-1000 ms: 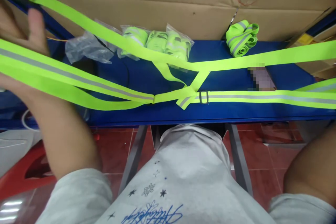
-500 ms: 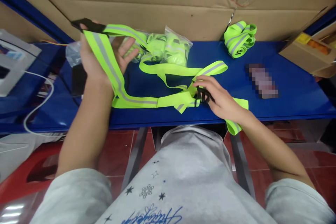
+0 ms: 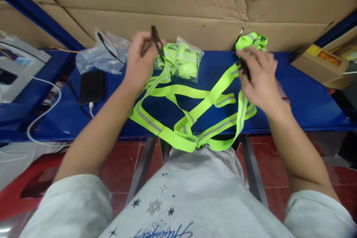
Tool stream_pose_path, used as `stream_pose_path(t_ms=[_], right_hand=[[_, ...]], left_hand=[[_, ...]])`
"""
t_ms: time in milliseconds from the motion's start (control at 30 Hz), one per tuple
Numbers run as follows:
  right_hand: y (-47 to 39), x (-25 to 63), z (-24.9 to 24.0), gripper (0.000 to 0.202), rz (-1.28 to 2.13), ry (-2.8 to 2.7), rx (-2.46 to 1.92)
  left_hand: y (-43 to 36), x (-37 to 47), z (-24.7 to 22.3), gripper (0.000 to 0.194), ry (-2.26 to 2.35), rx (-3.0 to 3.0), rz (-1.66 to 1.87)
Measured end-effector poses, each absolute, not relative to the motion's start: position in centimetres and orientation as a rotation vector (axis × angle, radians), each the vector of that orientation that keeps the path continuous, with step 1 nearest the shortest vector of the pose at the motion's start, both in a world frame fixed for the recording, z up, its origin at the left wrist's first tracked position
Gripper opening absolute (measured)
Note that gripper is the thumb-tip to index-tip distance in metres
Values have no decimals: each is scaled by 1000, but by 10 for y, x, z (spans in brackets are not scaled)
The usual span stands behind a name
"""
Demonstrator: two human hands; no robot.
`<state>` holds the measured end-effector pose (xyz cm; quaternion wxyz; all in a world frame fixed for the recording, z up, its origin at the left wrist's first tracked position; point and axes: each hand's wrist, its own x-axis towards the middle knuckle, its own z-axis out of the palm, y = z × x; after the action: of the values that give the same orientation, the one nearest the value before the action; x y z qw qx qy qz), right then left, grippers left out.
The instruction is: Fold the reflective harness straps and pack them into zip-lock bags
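Neon yellow-green straps (image 3: 178,139) with a grey reflective stripe spread in loops over the blue table, their lower part hanging at its front edge. My left hand (image 3: 143,57) grips a black piece (image 3: 157,42) at the straps' left end, held up in front of the bagged straps. At the right, my right hand (image 3: 258,76) is closed on a black buckle (image 3: 244,68) at the other end of the straps. Behind that hand lies a rolled strap bundle (image 3: 252,39), partly hidden. Clear bags of folded green straps (image 3: 188,61) stand at the back middle.
A black box-shaped device (image 3: 91,86) with a white cable and a clear plastic bag (image 3: 100,57) lie at the left. An open cardboard box (image 3: 320,65) stands right. Behind the table (image 3: 304,108) rises a cardboard wall.
My left hand has moved right with the black piece. My right hand has gone up and right with the buckle, spreading the straps. The black device now shows fully.
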<state>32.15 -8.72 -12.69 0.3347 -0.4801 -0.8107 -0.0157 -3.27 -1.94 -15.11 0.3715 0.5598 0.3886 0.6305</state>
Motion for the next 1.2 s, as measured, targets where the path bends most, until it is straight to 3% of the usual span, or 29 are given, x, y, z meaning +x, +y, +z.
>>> stream_pose_path(t_ms=[67,267,400,767,1200], right_hand=[[-57,313,-125,58,-227,-2107,-1215],[-23,258,-145,60,-149,-2244,-1354],[-33,244,-167,60,-135,-2282,-1421],[-39,244,-176,60,-194,-2225,-1432],[-37,240,-189,60,-147,-2289,-1438]], left_hand=[[-19,-14,-150,51,994,1864,1444],[-35,27,-173,29,1187,2344,1166],[-42,28,-189,26,1277,2370,1033],[-43,24,-190,27,1355,2355,1188],[-48,32,-196,29,1446,2359,965]])
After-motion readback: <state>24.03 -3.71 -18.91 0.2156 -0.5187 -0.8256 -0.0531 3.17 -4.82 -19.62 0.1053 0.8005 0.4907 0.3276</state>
